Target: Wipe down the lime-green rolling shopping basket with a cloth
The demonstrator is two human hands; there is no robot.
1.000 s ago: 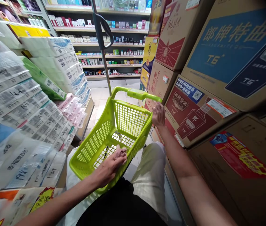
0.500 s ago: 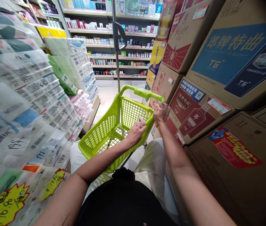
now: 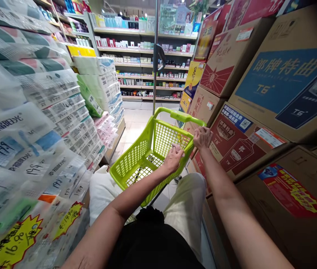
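Observation:
A lime-green shopping basket trolley (image 3: 130, 160) with latticed walls stands at an angle before my knees. My left hand (image 3: 173, 158) is closed over its near right rim. At the right corner, where the raised handle (image 3: 185, 117) meets the basket, my right hand (image 3: 202, 137) is wrapped round the frame. The latticed floor of the basket shows between the walls. A tall thin pole (image 3: 155, 86) with a dark loop grip rises behind the handle. My fingertips on both hands are partly hidden.
Plastic-wrapped paper packs (image 3: 35, 123) are piled along the left, with yellow price signs (image 3: 18, 243) in front. Stacked cardboard cartons (image 3: 287, 82) line the right, close to my right arm. A tiled aisle floor (image 3: 136, 117) leads to product shelves (image 3: 144, 50) at the back.
The whole view has shifted, so the trolley, hands and shelves appear farther right and slightly lower. Both hands keep their hold on the trolley.

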